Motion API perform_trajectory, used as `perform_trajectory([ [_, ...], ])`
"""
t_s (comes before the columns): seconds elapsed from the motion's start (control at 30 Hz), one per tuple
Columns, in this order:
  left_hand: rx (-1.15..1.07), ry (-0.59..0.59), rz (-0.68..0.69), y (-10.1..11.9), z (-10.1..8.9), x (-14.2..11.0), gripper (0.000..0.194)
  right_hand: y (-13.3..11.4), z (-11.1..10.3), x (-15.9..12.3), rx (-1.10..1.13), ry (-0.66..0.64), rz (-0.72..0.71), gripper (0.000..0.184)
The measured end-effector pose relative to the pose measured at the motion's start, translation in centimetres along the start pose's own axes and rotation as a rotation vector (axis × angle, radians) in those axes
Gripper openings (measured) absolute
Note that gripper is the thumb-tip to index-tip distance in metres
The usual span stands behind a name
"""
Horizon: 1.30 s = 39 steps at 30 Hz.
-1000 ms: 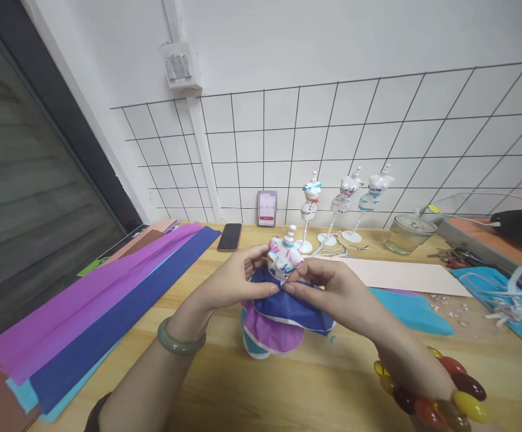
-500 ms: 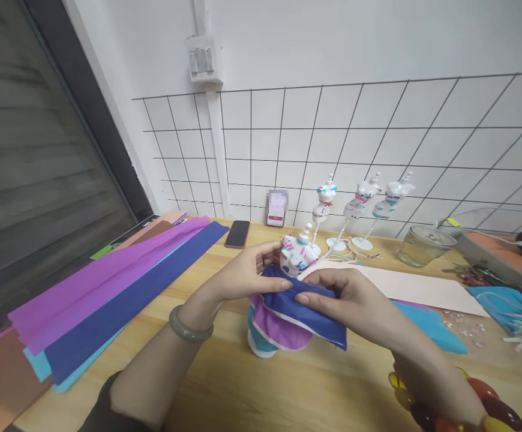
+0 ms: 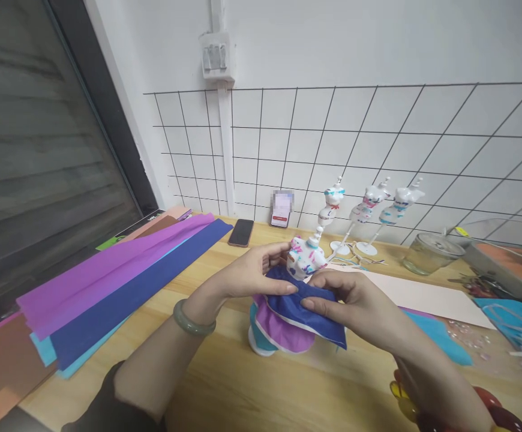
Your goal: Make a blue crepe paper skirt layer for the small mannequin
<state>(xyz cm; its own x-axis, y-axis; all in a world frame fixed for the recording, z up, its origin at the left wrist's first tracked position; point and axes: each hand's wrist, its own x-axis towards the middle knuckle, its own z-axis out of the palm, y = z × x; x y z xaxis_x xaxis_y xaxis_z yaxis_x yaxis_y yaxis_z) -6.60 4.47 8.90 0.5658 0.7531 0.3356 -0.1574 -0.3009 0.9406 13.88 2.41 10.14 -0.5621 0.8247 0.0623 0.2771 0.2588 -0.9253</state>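
A small white dress form [image 3: 305, 259] with pink, blue and brown specks leans slightly in front of me. Around its waist lies a dark blue fabric piece [image 3: 294, 309] with a pale edge. Below that show a purple layer [image 3: 285, 332] and a teal layer [image 3: 261, 333]. My left hand [image 3: 265, 273] wraps the form from the left, its thumb pressing the blue fabric at the waist. From the right, my right hand [image 3: 342, 300] pinches the same blue fabric between thumb and fingers. The fingertips behind the form are partly hidden.
Purple [image 3: 121, 264] and dark blue sheets [image 3: 139, 294] lie at left. Behind stand a phone [image 3: 281, 209], a flat phone [image 3: 241, 233] and several small dress forms [image 3: 369, 204]. At right are a glass jar [image 3: 432, 252], a pale sheet [image 3: 432, 297] and clear beads [image 3: 468, 339].
The view has shifted slightly, so the background sits a little further right. Both hands keep nearly the same hold on the blue fabric and the form.
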Motion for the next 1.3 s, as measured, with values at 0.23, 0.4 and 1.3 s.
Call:
perform_trajectory([
  [0.23,0.008,-0.002,-0.012,-0.03,-0.09,0.02,0.067,0.1,-0.06,0.07,0.059,-0.02,0.007,0.02],
  [0.4,0.013,0.001,-0.02,-0.09,-0.09,0.02,0.069,0.25,0.03,0.21,0.066,0.026,-0.011,0.02],
  [1.3,0.01,0.017,-0.014,0.03,0.67,-0.13,0.072,0.49,0.57,0.91,0.152,0.167,0.088,0.03],
])
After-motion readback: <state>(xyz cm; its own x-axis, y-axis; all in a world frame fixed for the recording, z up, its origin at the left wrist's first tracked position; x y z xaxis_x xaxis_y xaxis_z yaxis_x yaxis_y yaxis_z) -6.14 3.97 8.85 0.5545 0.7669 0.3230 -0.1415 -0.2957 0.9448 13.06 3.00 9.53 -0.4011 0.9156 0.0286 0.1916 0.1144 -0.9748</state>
